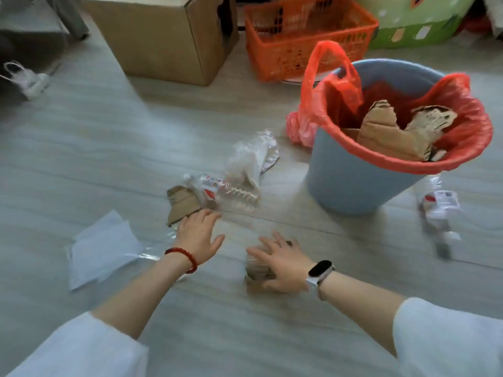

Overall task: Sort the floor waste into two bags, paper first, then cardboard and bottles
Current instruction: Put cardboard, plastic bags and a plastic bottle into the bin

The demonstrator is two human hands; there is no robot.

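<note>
On the floor (81, 159) ahead of me, cardboard pieces and plastic bottles remain outside the bin. My right hand (283, 263) lies flat, fingers spread, on a small cardboard scrap (257, 273) directly under it; whether the thumb has hooked its edge, I cannot tell. My left hand (198, 235) is open, fingers extended, fingertips touching the near edge of a second cardboard piece (181, 204), which lies just beyond it, long axis running away from me. A crushed bottle (234, 191) rests against that piece, farther out and to the right. The red-lined bin (353, 183), already holding cardboard, stands well forward on the right, nearer my right hand. Another bottle (438, 210) lies right of the bin.
</note>
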